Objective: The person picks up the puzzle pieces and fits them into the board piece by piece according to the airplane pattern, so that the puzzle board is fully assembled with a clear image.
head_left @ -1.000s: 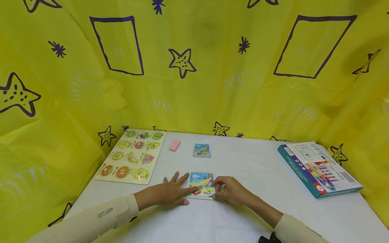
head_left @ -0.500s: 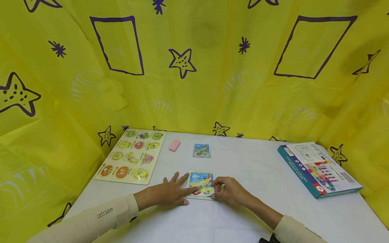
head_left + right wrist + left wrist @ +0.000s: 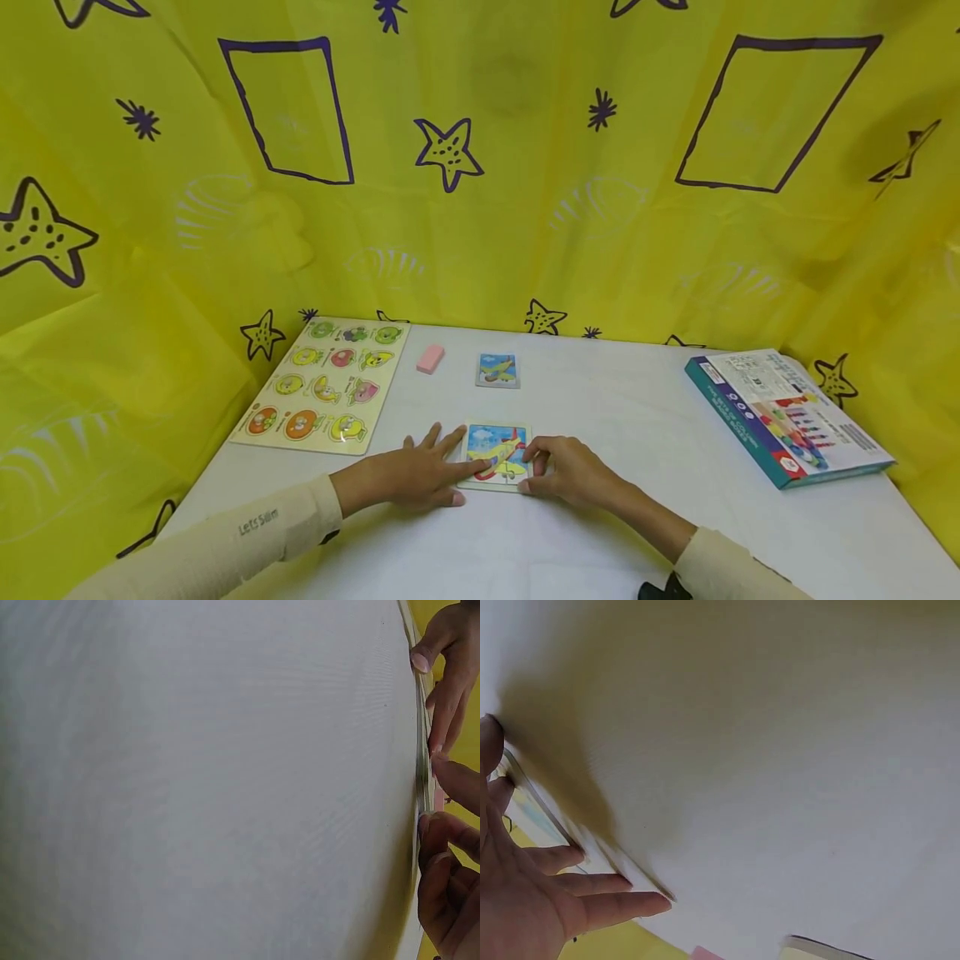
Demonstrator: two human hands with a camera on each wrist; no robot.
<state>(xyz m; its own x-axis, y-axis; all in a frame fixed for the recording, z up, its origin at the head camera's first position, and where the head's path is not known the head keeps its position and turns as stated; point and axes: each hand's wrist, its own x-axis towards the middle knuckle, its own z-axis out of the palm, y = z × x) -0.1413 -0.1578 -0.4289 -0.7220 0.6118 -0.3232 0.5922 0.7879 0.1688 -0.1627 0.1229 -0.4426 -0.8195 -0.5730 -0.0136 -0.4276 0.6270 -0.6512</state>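
A small picture puzzle [image 3: 489, 437] with a yellow and red airplane lies in its pale tray on the white table. My left hand [image 3: 429, 475] lies at its left side, fingers spread, the forefinger pressing on the picture. In the left wrist view the left hand [image 3: 525, 892] shows its straight fingertips on the tabletop. At the lower right corner, my right hand [image 3: 573, 473] has curled fingers, thumb and forefinger pinching a puzzle piece [image 3: 517, 469] that is mostly covered. The right wrist view shows the right hand [image 3: 454, 877] from low down at the tray's edge.
A second small airplane picture [image 3: 498, 371] lies farther back, with a pink eraser-like block [image 3: 431, 359] left of it. A fruit peg board [image 3: 322, 387] is at the left. A flat teal-edged box [image 3: 787, 417] lies right. A yellow curtain [image 3: 510, 233] hangs behind.
The pale gap at the puzzle's lower right has closed as the piece settled flatter there. My right thumb has shifted slightly left; the left hand has stayed put.
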